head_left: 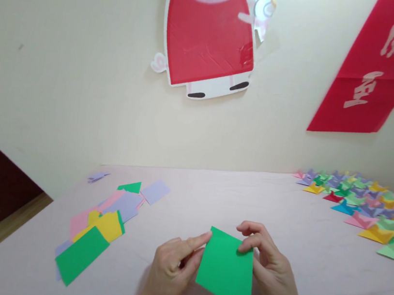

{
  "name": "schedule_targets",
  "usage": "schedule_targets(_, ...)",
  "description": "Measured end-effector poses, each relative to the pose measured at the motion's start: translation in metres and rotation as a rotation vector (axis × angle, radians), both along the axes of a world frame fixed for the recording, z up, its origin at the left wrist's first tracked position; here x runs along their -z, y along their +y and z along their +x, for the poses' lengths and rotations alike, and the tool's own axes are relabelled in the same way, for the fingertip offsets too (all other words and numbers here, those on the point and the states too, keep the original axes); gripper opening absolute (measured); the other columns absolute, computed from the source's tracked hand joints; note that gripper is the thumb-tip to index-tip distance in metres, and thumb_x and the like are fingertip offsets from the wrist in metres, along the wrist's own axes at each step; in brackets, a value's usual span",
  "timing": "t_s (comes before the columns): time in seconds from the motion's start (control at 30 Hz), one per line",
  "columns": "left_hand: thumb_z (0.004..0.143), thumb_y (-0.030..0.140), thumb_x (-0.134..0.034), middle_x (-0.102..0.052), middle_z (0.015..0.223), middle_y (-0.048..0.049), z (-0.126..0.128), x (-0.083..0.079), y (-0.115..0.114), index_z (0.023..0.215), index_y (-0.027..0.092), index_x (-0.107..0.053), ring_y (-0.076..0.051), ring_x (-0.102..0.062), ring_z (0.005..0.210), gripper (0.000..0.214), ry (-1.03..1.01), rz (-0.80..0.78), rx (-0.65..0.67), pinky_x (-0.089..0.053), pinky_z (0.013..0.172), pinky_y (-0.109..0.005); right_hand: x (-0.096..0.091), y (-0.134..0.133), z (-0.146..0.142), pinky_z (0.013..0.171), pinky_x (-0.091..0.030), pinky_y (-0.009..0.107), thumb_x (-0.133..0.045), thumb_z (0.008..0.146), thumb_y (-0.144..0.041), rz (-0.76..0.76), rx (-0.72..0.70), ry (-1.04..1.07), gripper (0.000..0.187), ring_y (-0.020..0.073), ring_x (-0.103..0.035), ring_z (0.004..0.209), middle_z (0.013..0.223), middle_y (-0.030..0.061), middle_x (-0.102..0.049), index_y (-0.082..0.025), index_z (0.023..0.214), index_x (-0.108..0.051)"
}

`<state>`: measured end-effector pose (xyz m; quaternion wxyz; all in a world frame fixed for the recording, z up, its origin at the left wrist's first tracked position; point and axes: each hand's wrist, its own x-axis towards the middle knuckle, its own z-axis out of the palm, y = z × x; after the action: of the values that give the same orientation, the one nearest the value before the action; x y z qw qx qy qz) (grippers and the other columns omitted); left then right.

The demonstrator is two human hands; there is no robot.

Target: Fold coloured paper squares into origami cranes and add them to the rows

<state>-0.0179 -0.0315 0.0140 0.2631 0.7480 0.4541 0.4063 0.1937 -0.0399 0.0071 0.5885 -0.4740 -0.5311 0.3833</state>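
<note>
A square sheet of green paper point(225, 273) is held up just above the table, tilted toward me, and looks flat. My left hand point(175, 266) pinches its left edge near the upper corner, with the index finger along the edge and the thumb partly behind the sheet. On the opposite side, my right hand point(270, 265) grips the upper right part, one fingertip on the front face and the thumb hidden behind. The right index finger is raised off the paper. A shadow falls on the table below the sheet.
Loose paper sheets in green, yellow, pink and lilac point(110, 227) lie in an overlapping pile on the left. Rows of folded paper pieces point(377, 235) cover the table's right side. The pale tabletop point(190, 195) meets a wall point(114, 106) with a cartoon cutout point(212, 37) and red banner point(372, 74).
</note>
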Motion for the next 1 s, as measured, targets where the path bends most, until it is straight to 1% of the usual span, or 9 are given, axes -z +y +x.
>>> schedule_targets(0.13, 0.091, 0.031, -0.057, -0.064, 0.065, -0.0009, 0.002, -0.005, 0.000, 0.115, 0.028, -0.071, -0.013, -0.051, 0.059, 0.028, 0.003, -0.113, -0.029, -0.042, 0.059, -0.021, 0.001, 0.000, 0.000, 0.086, -0.044, 0.034, -0.068, 0.077, -0.027, -0.038, -0.017, 0.021, 0.011, 0.0244, -0.054, 0.102, 0.104, 0.0051, -0.056, -0.024, 0.067, -0.064)
schedule_targets(0.33, 0.090, 0.032, -0.055, -0.055, 0.059, 0.0015, 0.004, -0.010, 0.000, 0.111, 0.027, -0.073, -0.012, -0.047, 0.055, 0.028, -0.026, -0.112, -0.030, -0.040, 0.060, -0.021, 0.003, 0.001, -0.001, 0.083, -0.045, 0.033, -0.069, 0.077, -0.033, -0.069, -0.018, 0.032, 0.014, 0.0241, -0.055, 0.100, 0.105, 0.0050, -0.056, -0.024, 0.068, -0.064)
schedule_targets(0.47, 0.091, 0.032, -0.054, -0.058, 0.062, 0.0006, 0.005, -0.010, 0.001, 0.110, 0.025, -0.073, -0.014, -0.050, 0.058, 0.028, -0.012, -0.131, -0.015, -0.040, 0.062, -0.022, 0.003, 0.000, -0.002, 0.086, -0.045, 0.033, -0.070, 0.077, -0.037, -0.052, -0.012, -0.007, 0.017, 0.0243, -0.056, 0.101, 0.106, 0.0054, -0.058, -0.024, 0.070, -0.063)
schedule_targets(0.57, 0.093, 0.034, -0.051, -0.062, 0.065, -0.0012, 0.008, -0.012, -0.001, 0.089, 0.021, -0.075, -0.015, -0.051, 0.059, 0.028, 0.050, -0.208, 0.027, -0.037, 0.060, -0.023, -0.001, -0.001, -0.001, 0.087, -0.044, 0.031, -0.067, 0.080, -0.040, -0.029, -0.021, -0.080, 0.017, 0.0238, -0.056, 0.101, 0.102, 0.0051, -0.061, -0.024, 0.075, -0.064)
schedule_targets(0.67, 0.094, 0.040, -0.048, -0.051, 0.051, 0.0007, 0.011, -0.018, -0.004, 0.061, 0.017, -0.065, -0.013, -0.043, 0.050, 0.044, 0.155, -0.303, 0.114, -0.029, 0.052, -0.025, -0.010, 0.002, 0.003, 0.073, -0.046, 0.029, -0.061, 0.084, -0.045, -0.117, -0.085, -0.141, 0.022, 0.0199, -0.059, 0.080, 0.083, 0.0023, -0.064, -0.023, 0.082, -0.065)
schedule_targets(0.77, 0.091, 0.035, -0.053, -0.054, 0.057, 0.0016, 0.009, -0.022, -0.007, 0.073, 0.018, -0.063, -0.014, -0.049, 0.055, 0.026, 0.206, -0.259, 0.146, -0.034, 0.056, -0.025, -0.016, 0.010, 0.009, 0.060, -0.045, 0.027, -0.061, 0.083, -0.047, -0.253, -0.141, -0.145, 0.035, 0.0173, -0.057, 0.065, 0.074, -0.0006, -0.064, -0.022, 0.107, -0.059)
schedule_targets(0.83, 0.084, 0.022, -0.057, -0.063, 0.078, -0.0023, 0.007, -0.020, -0.007, 0.092, 0.019, -0.060, -0.019, -0.056, 0.073, 0.009, 0.261, -0.106, 0.074, -0.041, 0.070, -0.029, -0.017, 0.016, 0.013, 0.055, -0.041, 0.026, -0.060, 0.082, -0.045, -0.305, -0.130, -0.191, 0.043, 0.0160, -0.054, 0.057, 0.065, -0.0039, -0.062, -0.022, 0.117, -0.052)
schedule_targets(0.9, 0.076, 0.014, -0.060, -0.062, 0.104, -0.0079, 0.006, -0.016, -0.005, 0.107, 0.019, -0.055, -0.025, -0.055, 0.093, 0.032, 0.356, 0.035, 0.068, -0.042, 0.082, -0.037, -0.015, 0.021, 0.015, 0.054, -0.038, 0.026, -0.059, 0.082, -0.043, -0.316, -0.135, -0.276, 0.036, 0.0154, -0.051, 0.053, 0.058, -0.0060, -0.059, -0.023, 0.112, -0.052)
schedule_targets(1.0, 0.075, 0.013, -0.067, -0.054, 0.123, -0.0101, 0.010, -0.010, 0.001, 0.119, 0.021, -0.049, -0.028, -0.051, 0.106, 0.048, 0.468, 0.046, 0.190, -0.042, 0.089, -0.042, -0.010, 0.025, 0.016, 0.055, -0.037, 0.026, -0.057, 0.083, -0.040, -0.314, -0.193, -0.384, 0.021, 0.0159, -0.051, 0.054, 0.058, -0.0059, -0.060, -0.025, 0.097, -0.053)
